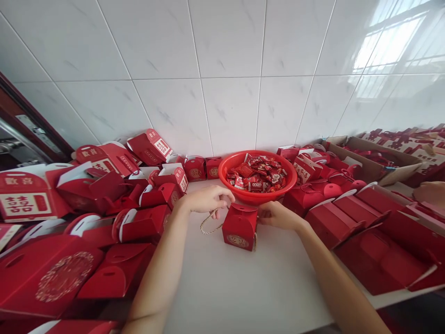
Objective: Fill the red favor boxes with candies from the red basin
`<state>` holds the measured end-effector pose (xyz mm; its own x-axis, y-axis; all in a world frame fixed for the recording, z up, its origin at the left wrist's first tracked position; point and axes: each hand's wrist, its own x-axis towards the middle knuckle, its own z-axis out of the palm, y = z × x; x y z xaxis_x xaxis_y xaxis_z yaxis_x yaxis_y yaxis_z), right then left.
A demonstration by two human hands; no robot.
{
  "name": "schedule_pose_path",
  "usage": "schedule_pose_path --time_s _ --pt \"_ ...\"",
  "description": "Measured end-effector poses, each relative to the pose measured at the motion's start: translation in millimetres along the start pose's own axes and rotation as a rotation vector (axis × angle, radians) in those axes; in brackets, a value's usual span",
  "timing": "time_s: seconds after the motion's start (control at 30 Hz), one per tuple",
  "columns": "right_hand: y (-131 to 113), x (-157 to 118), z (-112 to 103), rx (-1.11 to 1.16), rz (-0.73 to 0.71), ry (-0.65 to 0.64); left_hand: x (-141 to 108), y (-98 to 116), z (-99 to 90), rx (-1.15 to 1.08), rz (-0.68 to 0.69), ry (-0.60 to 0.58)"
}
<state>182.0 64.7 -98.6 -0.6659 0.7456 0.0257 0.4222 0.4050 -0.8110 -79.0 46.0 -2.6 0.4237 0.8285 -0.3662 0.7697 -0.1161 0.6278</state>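
A small red gift box (pixel 239 228) with a gold emblem stands upright and folded shut on the white table (pixel 243 287). A twisted gold cord (pixel 209 230) loops out at its left, and a short length of cord shows along its right edge. At the upper left of the box, my left hand (pixel 209 200) has its fingers curled in a pinch at the cord. My right hand (pixel 276 215) is closed at the right side of the box, its fingertips partly hidden behind the edge.
Behind the box sits a red plastic basket (pixel 224 178) of wrapped candies (pixel 257 174). Many red boxes (pixel 118 269) crowd the left, with more boxes (pixel 375 250) at right. A cardboard carton (pixel 399 174) and another person's hand (pixel 430 192) are at far right. A tiled wall (pixel 232 106) rises behind.
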Motion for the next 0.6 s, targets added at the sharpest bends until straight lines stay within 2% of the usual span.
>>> schedule_pose_path --time_s 0.13,0.27,0.43,0.6 --pt "9.5 -1.0 2.7 0.108 0.008 0.022 9.8 -2.7 5.6 -0.079 0.042 -0.033" --pt "11.0 -1.5 3.1 0.216 0.007 0.027 14.6 -4.1 13.1 -0.093 0.017 -0.07" --pt "3.9 -4.6 -2.2 0.428 -0.021 0.036 0.4 5.2 20.5 0.107 0.017 -0.02" --pt "-1.8 -7.6 -2.3 0.667 -0.052 0.027 -12.4 12.9 31.6 0.154 -0.103 0.037"
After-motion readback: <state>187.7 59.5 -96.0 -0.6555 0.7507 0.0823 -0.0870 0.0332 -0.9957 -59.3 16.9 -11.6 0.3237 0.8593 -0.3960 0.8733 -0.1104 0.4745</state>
